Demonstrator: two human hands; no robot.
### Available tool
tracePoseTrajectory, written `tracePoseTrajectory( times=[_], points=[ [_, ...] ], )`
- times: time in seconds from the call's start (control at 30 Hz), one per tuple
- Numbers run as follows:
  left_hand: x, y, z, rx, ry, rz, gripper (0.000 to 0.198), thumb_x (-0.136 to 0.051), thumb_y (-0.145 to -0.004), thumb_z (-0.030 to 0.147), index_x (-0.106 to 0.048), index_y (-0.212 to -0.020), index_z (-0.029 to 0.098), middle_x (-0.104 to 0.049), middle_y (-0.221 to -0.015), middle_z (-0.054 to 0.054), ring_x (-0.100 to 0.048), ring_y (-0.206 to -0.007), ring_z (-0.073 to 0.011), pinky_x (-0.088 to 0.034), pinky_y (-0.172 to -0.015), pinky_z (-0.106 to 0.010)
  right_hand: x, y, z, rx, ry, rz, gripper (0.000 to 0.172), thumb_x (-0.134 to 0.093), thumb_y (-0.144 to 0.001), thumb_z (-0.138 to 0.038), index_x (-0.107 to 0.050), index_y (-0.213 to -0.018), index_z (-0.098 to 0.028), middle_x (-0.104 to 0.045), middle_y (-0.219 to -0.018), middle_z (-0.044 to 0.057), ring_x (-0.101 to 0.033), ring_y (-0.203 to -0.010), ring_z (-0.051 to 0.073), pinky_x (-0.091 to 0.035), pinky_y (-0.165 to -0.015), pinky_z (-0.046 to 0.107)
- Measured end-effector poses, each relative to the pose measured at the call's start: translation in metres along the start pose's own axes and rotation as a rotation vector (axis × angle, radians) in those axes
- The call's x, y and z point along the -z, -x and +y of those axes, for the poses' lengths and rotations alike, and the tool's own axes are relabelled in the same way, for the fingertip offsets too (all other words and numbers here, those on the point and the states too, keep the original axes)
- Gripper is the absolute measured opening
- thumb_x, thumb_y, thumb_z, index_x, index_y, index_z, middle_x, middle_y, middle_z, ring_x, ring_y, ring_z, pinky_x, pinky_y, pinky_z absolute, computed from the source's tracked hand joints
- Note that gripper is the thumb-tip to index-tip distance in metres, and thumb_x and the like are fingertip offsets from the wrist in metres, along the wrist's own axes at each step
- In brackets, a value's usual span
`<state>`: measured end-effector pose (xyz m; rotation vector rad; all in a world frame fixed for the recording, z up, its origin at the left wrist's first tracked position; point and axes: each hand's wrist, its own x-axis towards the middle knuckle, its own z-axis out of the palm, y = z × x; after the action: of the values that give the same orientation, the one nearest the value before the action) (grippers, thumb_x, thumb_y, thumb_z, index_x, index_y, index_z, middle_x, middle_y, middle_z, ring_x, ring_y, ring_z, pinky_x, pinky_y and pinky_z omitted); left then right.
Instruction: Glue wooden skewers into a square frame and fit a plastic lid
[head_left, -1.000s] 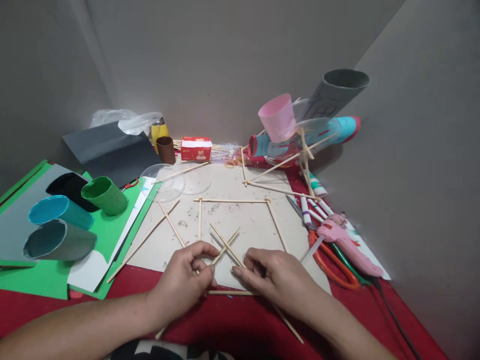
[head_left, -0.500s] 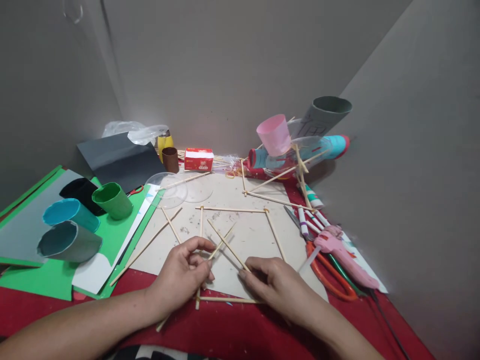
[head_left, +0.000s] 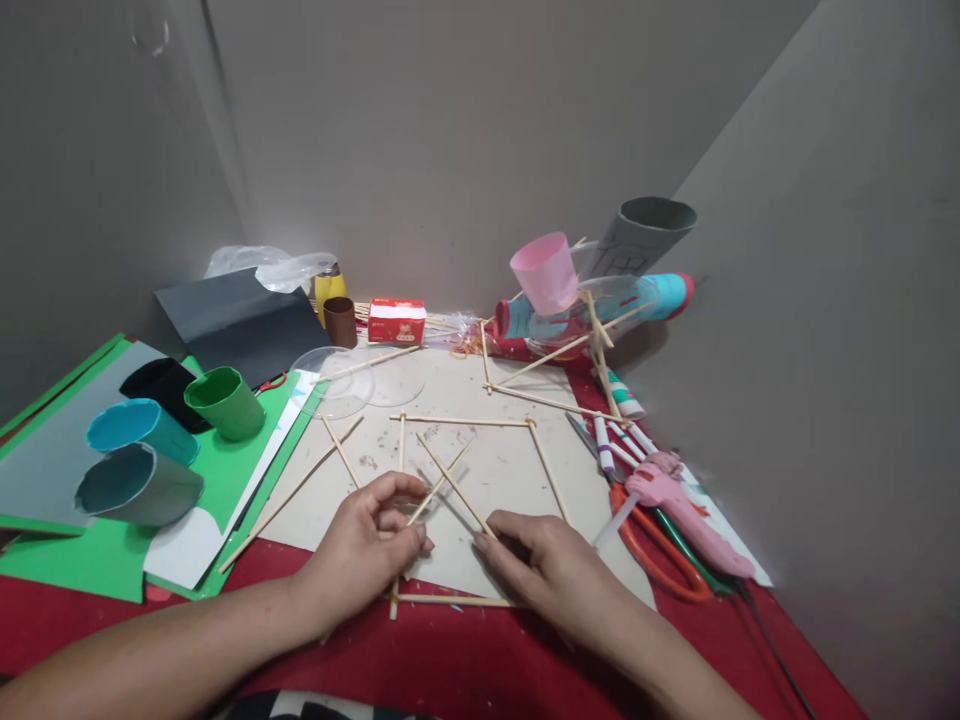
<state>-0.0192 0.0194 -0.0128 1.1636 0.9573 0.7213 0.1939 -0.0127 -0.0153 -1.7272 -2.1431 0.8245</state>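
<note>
Close to your lap, the near side of the stick frame (head_left: 459, 601) lies on the red table (head_left: 360, 650). Just past it, your left hand (head_left: 379, 535) pinches a thin stick (head_left: 439, 485) between finger and thumb, a small grip, maybe because the stick is so skinny. Your right hand (head_left: 544, 570) pinches the other stick (head_left: 455, 486) the same way, so its top pokes out free. They cross over the frame, but I cannot tell if they touch. The far side of the frame is on the pale board (head_left: 495, 465), which may keep glue off the table. On your right, the glue gun (head_left: 697, 523) lies by the scissors (head_left: 621, 500), perhaps for easy reach. On your left, cups (head_left: 229, 405) sit on green paper (head_left: 105, 567), well away from your hands. At the back is a red box (head_left: 397, 332)
</note>
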Motion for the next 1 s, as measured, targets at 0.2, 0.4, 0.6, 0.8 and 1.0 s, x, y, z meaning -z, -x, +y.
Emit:
tracePoseTrajectory(
  times=[0.2, 0.4, 0.6, 0.8, 1.0],
  points=[
    [0.003, -0.002, -0.003, 0.002, 0.017, -0.054, 0.04, -0.065, -0.076, 0.02, -0.051, -0.113, 0.018, -0.062, -0.106, -0.006, -0.061, -0.076, -0.0114, -0.047, -0.067, -0.025, -0.001, 0.0, 0.001, -0.004, -0.016, 0.037, 0.034, -0.04, -0.094, -0.037, -0.038, -0.063, -0.021, -0.041, -0.055, -0.004, -0.037, -0.052, 0.012, -0.027, -0.05, 0.024],
    [0.007, -0.004, 0.001, 0.007, -0.065, -0.039, 0.038, -0.064, -0.079, 0.026, -0.054, -0.113, 0.014, -0.064, -0.095, -0.007, -0.059, -0.078, -0.0135, -0.046, -0.069, -0.026, 0.003, 0.0, 0.002, -0.013, -0.032, 0.076, 0.036, -0.04, -0.093, -0.039, -0.037, -0.062, -0.022, -0.04, -0.055, -0.004, -0.038, -0.052, 0.012, -0.028, -0.05, 0.024],
    [0.011, -0.005, 0.003, 0.011, -0.169, -0.033, 0.029, -0.063, -0.08, 0.035, -0.063, -0.099, 0.012, -0.059, -0.071, -0.001, -0.051, -0.061, -0.0105, -0.037, -0.055, -0.022, 0.006, 0.0, 0.001, -0.022, -0.036, 0.142, 0.037, -0.042, -0.092, -0.04, -0.034, -0.06, -0.022, -0.039, -0.053, -0.003, -0.037, -0.051, 0.012, -0.027, -0.048, 0.024],
    [0.01, -0.003, 0.009, -0.036, -0.233, -0.011, 0.027, -0.063, -0.08, 0.033, -0.065, -0.095, 0.012, -0.06, -0.072, -0.002, -0.05, -0.064, -0.0116, -0.039, -0.056, -0.022, 0.007, 0.0, 0.0, -0.016, -0.02, 0.172, 0.037, -0.042, -0.093, -0.039, -0.034, -0.06, -0.022, -0.04, -0.054, -0.003, -0.037, -0.052, 0.012, -0.028, -0.048, 0.023],
    [0.013, -0.004, 0.005, -0.046, -0.254, -0.034, 0.026, -0.059, -0.083, 0.034, -0.066, -0.094, 0.012, -0.057, -0.068, -0.001, -0.046, -0.059, -0.0103, -0.036, -0.054, -0.021, 0.006, 0.0, 0.0, -0.006, 0.005, 0.186, 0.035, -0.043, -0.092, -0.036, -0.037, -0.06, -0.022, -0.041, -0.053, -0.003, -0.038, -0.051, 0.012, -0.027, -0.048, 0.023]
  ],
)
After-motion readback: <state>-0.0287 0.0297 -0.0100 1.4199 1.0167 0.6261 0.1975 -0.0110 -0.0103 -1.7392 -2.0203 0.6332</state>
